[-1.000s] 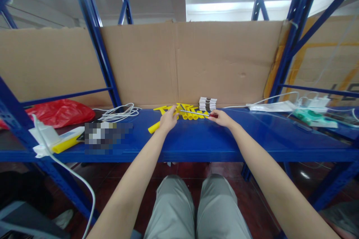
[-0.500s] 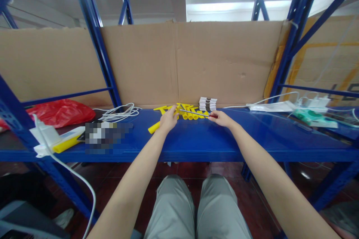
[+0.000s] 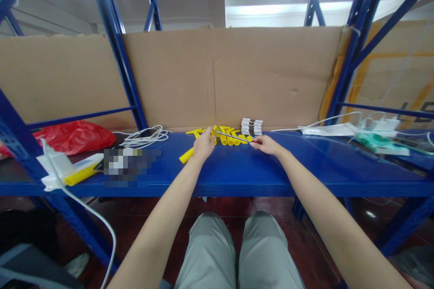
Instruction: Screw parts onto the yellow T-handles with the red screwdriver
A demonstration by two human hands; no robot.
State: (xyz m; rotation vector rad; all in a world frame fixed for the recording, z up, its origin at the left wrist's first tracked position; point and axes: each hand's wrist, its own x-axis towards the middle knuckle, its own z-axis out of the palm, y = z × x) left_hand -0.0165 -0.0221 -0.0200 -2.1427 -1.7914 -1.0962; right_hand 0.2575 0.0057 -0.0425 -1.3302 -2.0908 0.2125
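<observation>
My left hand (image 3: 204,143) is closed around a yellow T-shaped tool. The tool's round handle (image 3: 186,155) sticks out at the lower left, and my fingers hide much of the rest. Between the fingers of my right hand (image 3: 266,144) is a slim metal rod (image 3: 239,137), dark reddish at the gripped end. It slants up and left toward my left fingertips; whether its tip touches the yellow tool I cannot tell. Behind the rod lie several more yellow T-shaped tools (image 3: 230,141) in a row. Another yellow T-shaped head (image 3: 194,132) shows just beyond my left hand.
A stack of white bundles with dark bands (image 3: 251,126) stands against the cardboard panel (image 3: 271,76). On the blue shelf (image 3: 237,171), coiled white cable (image 3: 149,137) and a red bag (image 3: 77,135) are at left. White packaging (image 3: 328,129) and a green-white pack (image 3: 379,144) lie right.
Both hands stay almost in place with the same things in them. The metal rod has shifted its angle slightly at my right fingers.
</observation>
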